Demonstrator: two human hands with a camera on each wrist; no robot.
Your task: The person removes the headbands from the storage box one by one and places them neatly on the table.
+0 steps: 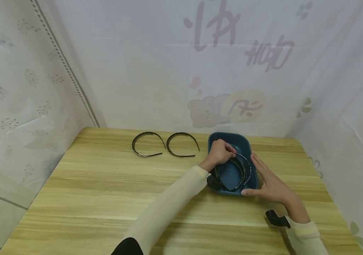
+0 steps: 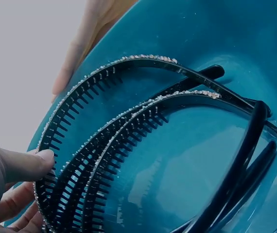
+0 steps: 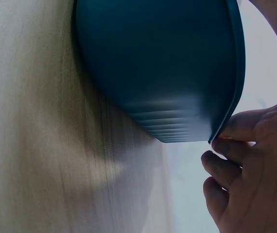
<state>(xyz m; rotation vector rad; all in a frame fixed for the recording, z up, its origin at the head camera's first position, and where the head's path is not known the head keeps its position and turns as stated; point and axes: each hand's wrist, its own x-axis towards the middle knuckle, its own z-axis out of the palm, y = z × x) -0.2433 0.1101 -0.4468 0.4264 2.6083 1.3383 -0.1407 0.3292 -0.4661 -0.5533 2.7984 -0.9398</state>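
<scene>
A blue plastic basin (image 1: 230, 136) stands toward the right of the table, with several black toothed headbands (image 1: 239, 166) inside. My left hand (image 1: 221, 152) reaches over the basin and pinches one headband (image 2: 73, 91) between thumb and fingers. The left wrist view shows sparkling stones along its outer edge. Other headbands of the same kind (image 2: 146, 104) lie overlapping beneath it. My right hand (image 1: 272, 186) holds the basin at its near right corner, thumb at the front rim and fingers along the right side. In the right wrist view, its fingers (image 3: 240, 127) touch the rim.
Two black headbands, one on the left (image 1: 135, 141) and one on the right (image 1: 170, 143), lie side by side left of the basin. The wooden table (image 1: 105, 198) meets a printed cloth backdrop (image 1: 143, 71) behind, with more cloth at both sides.
</scene>
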